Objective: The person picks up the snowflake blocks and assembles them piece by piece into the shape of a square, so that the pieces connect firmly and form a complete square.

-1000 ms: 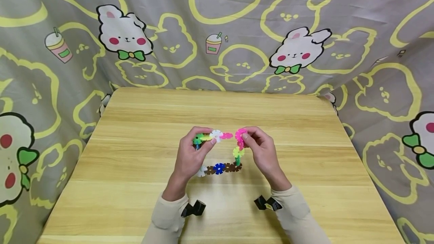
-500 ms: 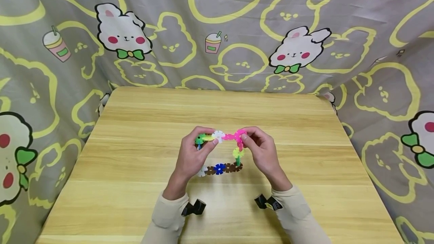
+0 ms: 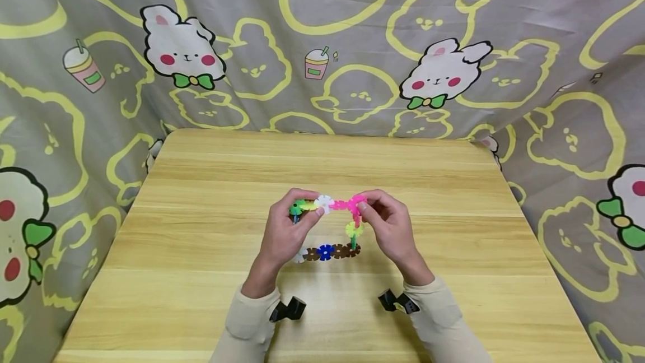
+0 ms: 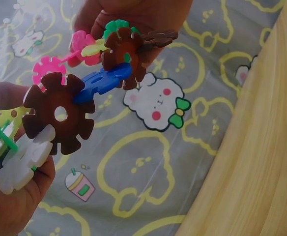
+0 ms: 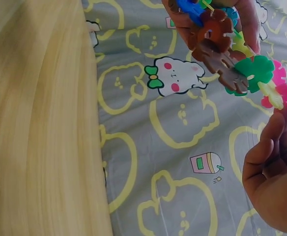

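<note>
Several notched plastic snowflake discs are linked in a loop held above the table. At the loop's far side my left hand (image 3: pixel 286 229) pinches a white snowflake disc (image 3: pixel 324 204) between thumb and fingers. My right hand (image 3: pixel 392 227) pinches a pink snowflake disc (image 3: pixel 356 204), and a second pink disc (image 3: pixel 340 205) meets it edge to edge; whether their slots are fully engaged, I cannot tell. Nearer to me hang a blue disc (image 3: pixel 325 251) and brown discs, one brown disc (image 4: pixel 41 115) large in the left wrist view. A green disc (image 5: pixel 259 73) shows beside the right hand's yellow and pink ones.
The light wooden table (image 3: pixel 201 273) lies under both hands. A grey curtain (image 3: pixel 353 10) printed with yellow outlines and white rabbits encloses its back and sides. Black wrist cameras (image 3: pixel 288 310) sit on both sleeves.
The pink disc beside the white one has moved right, against the pink disc in my right hand; the gap between them has closed. The right hand has dipped slightly. Both hands keep their pinch.
</note>
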A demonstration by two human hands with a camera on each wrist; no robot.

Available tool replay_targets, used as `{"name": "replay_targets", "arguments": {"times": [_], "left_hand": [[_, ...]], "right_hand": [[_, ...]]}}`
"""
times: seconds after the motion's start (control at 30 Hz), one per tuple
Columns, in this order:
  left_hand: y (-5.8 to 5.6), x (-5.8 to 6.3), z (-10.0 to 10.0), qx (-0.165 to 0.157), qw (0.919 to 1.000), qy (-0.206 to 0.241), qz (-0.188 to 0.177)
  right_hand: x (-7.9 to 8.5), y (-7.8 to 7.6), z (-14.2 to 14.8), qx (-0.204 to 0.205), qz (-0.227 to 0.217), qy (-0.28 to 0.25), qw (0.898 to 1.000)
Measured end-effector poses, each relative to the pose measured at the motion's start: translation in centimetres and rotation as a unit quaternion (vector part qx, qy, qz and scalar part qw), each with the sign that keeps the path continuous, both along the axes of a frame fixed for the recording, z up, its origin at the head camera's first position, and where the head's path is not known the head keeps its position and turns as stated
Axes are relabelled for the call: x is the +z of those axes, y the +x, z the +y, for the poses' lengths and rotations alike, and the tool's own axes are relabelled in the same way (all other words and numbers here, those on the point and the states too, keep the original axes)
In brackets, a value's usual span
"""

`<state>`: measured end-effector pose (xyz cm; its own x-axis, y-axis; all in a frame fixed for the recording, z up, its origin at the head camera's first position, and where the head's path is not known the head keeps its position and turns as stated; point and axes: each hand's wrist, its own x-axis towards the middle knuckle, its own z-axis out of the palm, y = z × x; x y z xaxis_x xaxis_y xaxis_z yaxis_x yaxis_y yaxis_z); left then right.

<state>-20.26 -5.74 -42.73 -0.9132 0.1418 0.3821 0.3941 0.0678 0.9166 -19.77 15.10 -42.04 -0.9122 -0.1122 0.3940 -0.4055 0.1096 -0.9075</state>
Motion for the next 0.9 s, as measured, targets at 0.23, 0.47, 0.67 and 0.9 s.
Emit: {"name": "replay_targets", "arguments": {"times": [0.23,0.47,0.67,0.9], "left_hand": [[0.02,-0.11,0.11,-0.006,1.0,-0.006,-0.002],[0.04,-0.17,0.39,0.01,0.9997,-0.021,0.004],[0.09,-0.05,0.53,0.015,0.9996,-0.023,-0.005],[0.17,-0.01,0.58,0.005,0.9996,-0.015,-0.023]], "right_hand": [[-0.11,-0.09,0.04,0.0,0.004,0.03,1.0],[-0.15,0.05,0.1,-0.03,0.038,0.062,0.997],[-0.46,0.08,-0.02,-0.044,0.071,0.073,0.994],[-0.67,0.04,-0.12,-0.045,0.083,0.067,0.993]]}}
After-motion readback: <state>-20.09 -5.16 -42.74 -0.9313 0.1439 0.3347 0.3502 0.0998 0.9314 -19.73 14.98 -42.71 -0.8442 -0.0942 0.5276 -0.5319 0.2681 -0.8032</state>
